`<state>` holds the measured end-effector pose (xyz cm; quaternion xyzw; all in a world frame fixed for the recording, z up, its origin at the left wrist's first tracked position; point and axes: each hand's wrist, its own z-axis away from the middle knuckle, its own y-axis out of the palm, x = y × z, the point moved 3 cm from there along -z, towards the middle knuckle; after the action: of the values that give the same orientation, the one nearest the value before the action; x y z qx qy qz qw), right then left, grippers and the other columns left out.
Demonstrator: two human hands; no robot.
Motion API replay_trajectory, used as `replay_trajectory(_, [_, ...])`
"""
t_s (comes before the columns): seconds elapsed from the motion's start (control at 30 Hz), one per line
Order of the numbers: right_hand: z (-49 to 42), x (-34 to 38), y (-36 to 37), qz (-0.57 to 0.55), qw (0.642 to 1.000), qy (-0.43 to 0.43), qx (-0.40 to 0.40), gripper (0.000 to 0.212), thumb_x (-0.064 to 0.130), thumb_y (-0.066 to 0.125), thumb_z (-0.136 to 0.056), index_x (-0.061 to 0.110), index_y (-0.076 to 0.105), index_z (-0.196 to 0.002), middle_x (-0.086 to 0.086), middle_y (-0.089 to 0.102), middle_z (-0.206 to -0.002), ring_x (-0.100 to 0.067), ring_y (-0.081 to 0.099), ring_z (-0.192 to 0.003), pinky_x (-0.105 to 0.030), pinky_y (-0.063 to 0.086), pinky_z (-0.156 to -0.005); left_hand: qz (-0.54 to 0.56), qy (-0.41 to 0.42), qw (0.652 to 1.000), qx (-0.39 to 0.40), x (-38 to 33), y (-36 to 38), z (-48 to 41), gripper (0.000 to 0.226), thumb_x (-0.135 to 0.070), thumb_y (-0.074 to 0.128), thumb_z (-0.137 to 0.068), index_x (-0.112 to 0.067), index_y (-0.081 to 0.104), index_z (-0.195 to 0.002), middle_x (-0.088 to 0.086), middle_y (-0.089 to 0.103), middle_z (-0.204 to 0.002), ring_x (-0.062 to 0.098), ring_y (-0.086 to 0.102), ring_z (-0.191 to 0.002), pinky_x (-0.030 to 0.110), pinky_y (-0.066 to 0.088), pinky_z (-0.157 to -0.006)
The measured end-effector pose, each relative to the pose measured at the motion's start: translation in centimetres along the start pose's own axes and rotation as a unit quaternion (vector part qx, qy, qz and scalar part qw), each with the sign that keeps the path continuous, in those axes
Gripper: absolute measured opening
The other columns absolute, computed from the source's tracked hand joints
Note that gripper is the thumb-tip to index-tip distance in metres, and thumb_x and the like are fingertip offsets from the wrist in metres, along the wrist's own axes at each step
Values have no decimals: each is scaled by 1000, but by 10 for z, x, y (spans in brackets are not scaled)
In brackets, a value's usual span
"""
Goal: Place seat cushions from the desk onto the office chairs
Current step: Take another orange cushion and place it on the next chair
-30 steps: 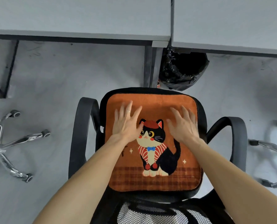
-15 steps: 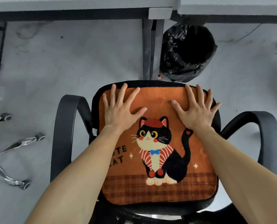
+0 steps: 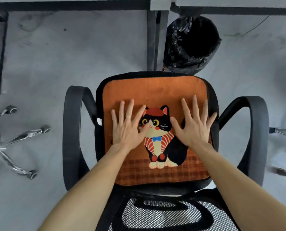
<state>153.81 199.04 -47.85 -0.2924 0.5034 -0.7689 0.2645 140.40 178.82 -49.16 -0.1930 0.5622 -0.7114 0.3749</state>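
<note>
An orange seat cushion (image 3: 155, 90) with a black-and-white cat picture lies flat on the seat of a black office chair (image 3: 72, 130). My left hand (image 3: 127, 129) rests on the cushion's left half with fingers straight and spread, a ring on one finger. On the right half, my right hand (image 3: 193, 125) lies flat with fingers spread, next to the cat's head. Both forearms reach in over the chair's mesh backrest (image 3: 164, 214) at the bottom.
A black-lined waste bin (image 3: 190, 45) stands beyond the chair under the grey desks (image 3: 160, 4), beside the desk leg (image 3: 153, 40). Chrome chair bases stand on the grey floor at the left (image 3: 7, 144) and the right (image 3: 285, 132).
Both hands slid back from the cushion's far edge toward its middle, still flat on it. The view pulled back, so the mesh backrest shows again.
</note>
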Motion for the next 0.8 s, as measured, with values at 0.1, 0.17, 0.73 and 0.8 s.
replay_trajectory(0.1, [19, -15, 21, 26, 1000, 8, 15, 76, 78, 21, -93, 44, -1, -158, 7, -12, -167, -24, -21, -152, -67, 0, -117, -16, -16, 1000, -4, 11, 20, 23, 71, -72, 22, -95, -43, 1, -157, 0, -12, -166, 32, -12, -152, 64, 3, -118])
replay_trajectory(0.17, [15, -18, 28, 31, 999, 16, 13, 76, 78, 19, -93, 44, -1, -157, 7, -13, -167, -23, -22, -151, -64, -2, -119, -18, -10, 1000, -8, 16, 25, 18, 72, -74, 22, -94, -44, 0, -156, -1, -12, -166, 31, -13, -152, 64, 1, -118])
replay_trajectory(0.73, [110, -2, 11, 62, 984, 6, 169, 109, 96, 27, -73, 39, -13, -157, -4, -34, -161, -37, -30, -147, -78, -1, -108, -57, 94, 971, 210, -22, -3, 105, 101, -91, 32, -76, -46, -20, -151, 1, -43, -155, 37, -39, -141, 79, -8, -104])
replay_trajectory(0.8, [133, -2, 12, 101, 963, -14, 249, 122, 100, 34, -62, 41, -23, -153, -5, -45, -154, -40, -37, -143, -82, 3, -106, -89, 95, 958, 255, -25, -3, 118, 118, -93, 45, -66, -47, -26, -148, 3, -47, -151, 40, -43, -137, 82, -11, -99])
